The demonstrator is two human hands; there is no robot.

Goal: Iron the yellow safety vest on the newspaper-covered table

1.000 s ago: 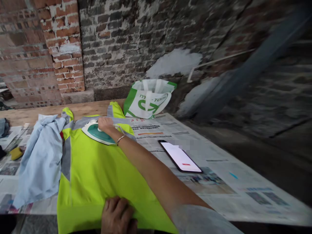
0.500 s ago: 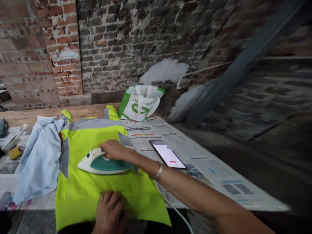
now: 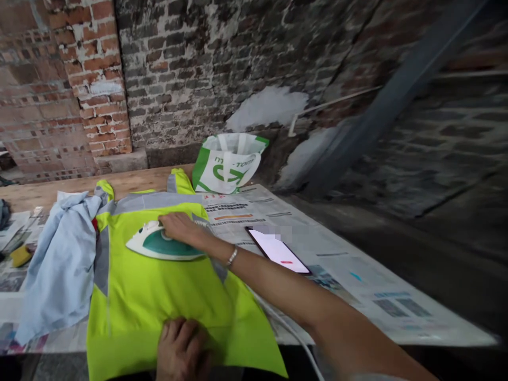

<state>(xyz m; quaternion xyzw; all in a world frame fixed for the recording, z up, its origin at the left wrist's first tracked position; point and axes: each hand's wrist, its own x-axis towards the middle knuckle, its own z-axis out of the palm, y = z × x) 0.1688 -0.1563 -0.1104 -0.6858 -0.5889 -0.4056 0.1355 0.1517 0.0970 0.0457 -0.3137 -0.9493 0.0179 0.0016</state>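
My right hand (image 3: 178, 228) is wrapped around the handle of a white and teal clothes iron (image 3: 169, 250). The iron rests on the upper middle of a neon yellow high-visibility shirt (image 3: 135, 296) with grey bands, its tip pointing left. Down by the hem, my left hand (image 3: 183, 346) has its fingers curled and closed on the shirt's fabric; the fingertips and thumb are partly hidden. A white cord (image 3: 293, 333) trails under my right forearm toward the bottom edge.
Newspaper (image 3: 337, 286) covers the table. A light blue garment (image 3: 59, 264) lies left of the shirt, near a yellow object (image 3: 21, 256). To the right is a lit phone (image 3: 280, 254). A white and green bag (image 3: 230, 166) stands behind, before a brick wall (image 3: 170, 79).
My right hand has pushed the iron away from me, farther up the shirt. My left hand stays near the hem. The view has shifted slightly.
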